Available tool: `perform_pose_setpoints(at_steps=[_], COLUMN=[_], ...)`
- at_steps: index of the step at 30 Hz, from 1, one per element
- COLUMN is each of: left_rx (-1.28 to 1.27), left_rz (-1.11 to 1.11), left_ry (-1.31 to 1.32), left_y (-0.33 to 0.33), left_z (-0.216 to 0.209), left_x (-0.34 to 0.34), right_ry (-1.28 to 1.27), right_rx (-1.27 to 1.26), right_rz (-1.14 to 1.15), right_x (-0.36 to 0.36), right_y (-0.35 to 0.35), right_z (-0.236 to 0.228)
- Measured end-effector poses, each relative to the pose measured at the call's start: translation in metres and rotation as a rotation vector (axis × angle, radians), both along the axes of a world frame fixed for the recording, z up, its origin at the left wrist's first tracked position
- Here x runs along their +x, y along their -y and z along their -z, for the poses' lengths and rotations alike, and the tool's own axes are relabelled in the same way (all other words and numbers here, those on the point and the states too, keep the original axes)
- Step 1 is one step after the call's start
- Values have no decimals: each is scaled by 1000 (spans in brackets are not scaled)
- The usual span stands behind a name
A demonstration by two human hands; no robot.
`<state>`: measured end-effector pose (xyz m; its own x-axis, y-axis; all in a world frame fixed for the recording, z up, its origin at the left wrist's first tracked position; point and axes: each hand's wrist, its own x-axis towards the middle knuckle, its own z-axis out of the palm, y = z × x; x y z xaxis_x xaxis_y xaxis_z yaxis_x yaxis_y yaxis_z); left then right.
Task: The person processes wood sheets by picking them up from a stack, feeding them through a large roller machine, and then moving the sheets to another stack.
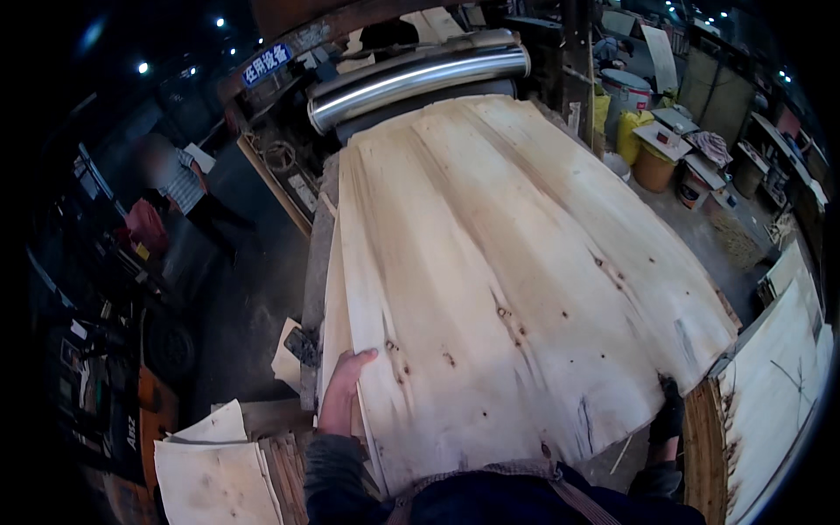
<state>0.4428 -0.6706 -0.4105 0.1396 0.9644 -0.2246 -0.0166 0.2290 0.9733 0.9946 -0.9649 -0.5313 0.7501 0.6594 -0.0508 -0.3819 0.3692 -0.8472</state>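
A large pale wood veneer sheet (464, 262) with dark knots and grain streaks lies in front of me and reaches to a shiny metal roller (420, 80) at the far end. My bare left hand (346, 374) grips its left edge, thumb on top, fingers hidden beneath. At the near right edge, my right hand (668, 411) in a dark glove holds the sheet, most of its fingers out of sight under the rim. Another veneer layer (333, 306) shows along the left side below the top sheet.
Stacked veneer (774, 376) stands at the right, and more sheets (219, 481) lie at the lower left. An orange vehicle (157, 420) is at the left. A person (188, 184) stands beyond it; another person (611, 51) is far right, behind buckets (654, 166).
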Motion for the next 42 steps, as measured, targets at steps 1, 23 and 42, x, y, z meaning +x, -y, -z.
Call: perform_pose_setpoints(at_steps=[1, 23, 42], left_rx=[-17, 519, 754], left_rz=[25, 195, 440], left_ry=[7, -932, -928], left_y=[-14, -130, 114], left_z=[-1, 18, -39], left_x=[5, -68, 237], right_ry=[29, -99, 377], right_rx=[2, -312, -277], right_rz=[34, -452, -318], right_x=[-9, -113, 68], right_y=[-2, -93, 48], right_z=[-17, -93, -49])
